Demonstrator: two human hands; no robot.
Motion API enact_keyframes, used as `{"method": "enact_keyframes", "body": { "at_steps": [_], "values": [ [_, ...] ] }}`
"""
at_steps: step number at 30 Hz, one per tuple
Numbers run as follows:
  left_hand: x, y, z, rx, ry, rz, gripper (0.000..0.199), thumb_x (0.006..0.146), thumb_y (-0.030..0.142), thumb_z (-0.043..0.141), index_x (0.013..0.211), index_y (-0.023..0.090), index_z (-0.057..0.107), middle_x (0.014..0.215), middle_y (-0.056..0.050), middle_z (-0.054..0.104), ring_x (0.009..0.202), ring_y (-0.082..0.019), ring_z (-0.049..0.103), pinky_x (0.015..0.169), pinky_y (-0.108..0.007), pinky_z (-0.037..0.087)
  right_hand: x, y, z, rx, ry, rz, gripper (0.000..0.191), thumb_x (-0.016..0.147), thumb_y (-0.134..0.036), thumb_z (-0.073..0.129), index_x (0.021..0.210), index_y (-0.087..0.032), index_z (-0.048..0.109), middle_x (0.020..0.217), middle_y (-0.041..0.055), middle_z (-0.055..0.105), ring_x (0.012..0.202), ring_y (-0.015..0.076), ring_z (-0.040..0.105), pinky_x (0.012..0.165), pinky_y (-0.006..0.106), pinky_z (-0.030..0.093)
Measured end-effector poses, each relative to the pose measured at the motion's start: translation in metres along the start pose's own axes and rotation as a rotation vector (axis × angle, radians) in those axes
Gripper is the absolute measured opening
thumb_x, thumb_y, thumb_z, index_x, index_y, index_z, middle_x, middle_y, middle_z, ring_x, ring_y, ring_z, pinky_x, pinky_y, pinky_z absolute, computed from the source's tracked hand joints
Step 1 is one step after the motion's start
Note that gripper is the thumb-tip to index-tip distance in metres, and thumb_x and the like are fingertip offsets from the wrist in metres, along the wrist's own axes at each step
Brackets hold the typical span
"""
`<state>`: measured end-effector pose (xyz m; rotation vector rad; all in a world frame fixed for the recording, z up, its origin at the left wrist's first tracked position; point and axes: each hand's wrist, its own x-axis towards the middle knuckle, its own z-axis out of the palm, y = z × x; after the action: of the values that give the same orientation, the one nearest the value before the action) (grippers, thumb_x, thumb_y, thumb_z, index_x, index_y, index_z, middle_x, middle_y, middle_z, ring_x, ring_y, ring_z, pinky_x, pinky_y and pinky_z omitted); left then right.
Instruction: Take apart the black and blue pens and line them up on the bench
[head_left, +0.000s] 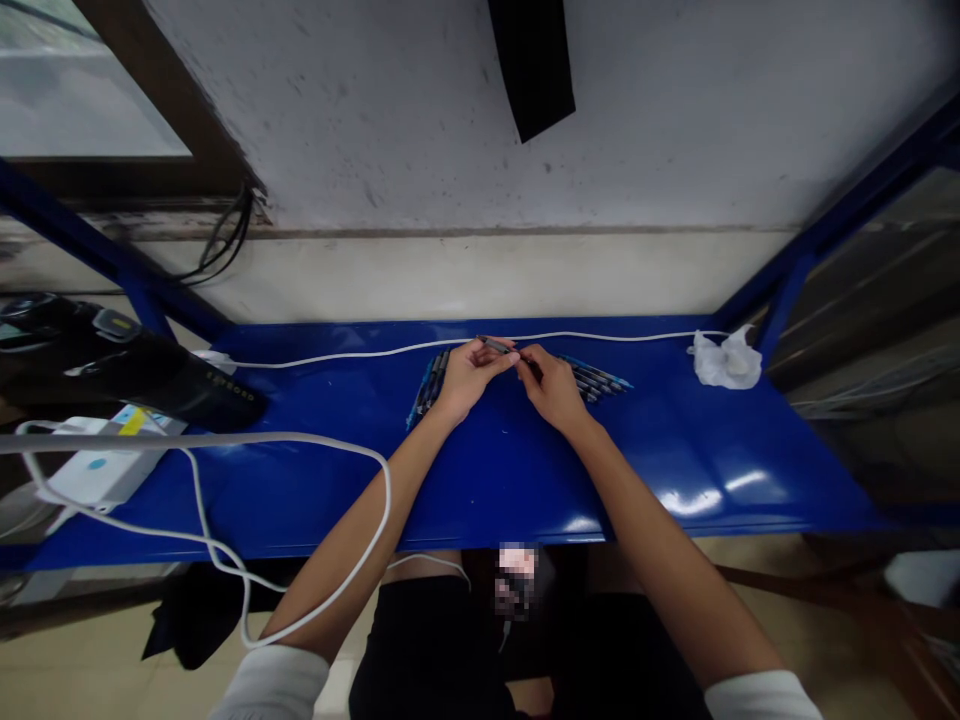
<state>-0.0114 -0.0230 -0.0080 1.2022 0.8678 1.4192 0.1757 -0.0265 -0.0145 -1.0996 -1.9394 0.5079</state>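
Over the back middle of the blue table (480, 470), my left hand (466, 378) is closed round a dark pen (495, 345) that slants between its fingers. Close beside it, my right hand (555, 388) is pinched at the pen's right end, the fingertips of both hands nearly touching. A bundle of dark pens with blue ends (429, 385) lies just left of my left hand. Several similar pens (600, 380) lie fanned out to the right of my right hand, partly covered by it.
A black bottle (172, 365) leans at the left above a white power strip (112, 470). White cable (322, 357) runs along the table's back, and another loops over my left forearm. Crumpled white plastic (726, 360) lies at the back right. Blue posts flank the table.
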Motion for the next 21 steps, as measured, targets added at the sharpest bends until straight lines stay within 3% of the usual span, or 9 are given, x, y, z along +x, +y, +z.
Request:
{"method": "enact_keyframes", "body": {
  "at_steps": [9,16,21],
  "values": [
    [0.002,0.000,0.000,0.000,0.095,0.038,0.026,0.081,0.031,0.099,0.101,0.021,0.085,0.090,-0.005,0.082,0.084,-0.018,0.077,0.086,-0.033,0.060,0.000,-0.001,0.005,0.018,0.027,0.053,0.027,0.109,-0.052,0.061,0.111,-0.026,0.062,0.089,0.0041,0.078,0.073,0.0231,0.071,0.071,0.035,0.049],
    [0.014,0.015,-0.024,-0.216,0.333,0.065,0.017,0.088,0.026,0.096,0.099,0.020,0.083,0.087,-0.004,0.078,0.088,-0.018,0.079,0.091,-0.034,0.061,0.002,-0.005,0.001,0.064,0.064,0.062,0.034,0.114,-0.060,0.053,0.108,-0.027,0.059,0.087,0.0036,0.077,0.071,0.0210,0.069,0.073,0.036,0.051],
    [0.017,0.016,-0.030,-0.248,0.360,0.042,0.018,0.086,0.027,0.097,0.096,0.020,0.084,0.087,-0.004,0.077,0.088,-0.017,0.078,0.089,-0.032,0.062,0.002,-0.006,-0.001,0.073,0.065,0.052,0.033,0.115,-0.058,0.053,0.106,-0.027,0.058,0.084,0.0020,0.075,0.070,0.0202,0.068,0.075,0.036,0.050]
  ]
}}
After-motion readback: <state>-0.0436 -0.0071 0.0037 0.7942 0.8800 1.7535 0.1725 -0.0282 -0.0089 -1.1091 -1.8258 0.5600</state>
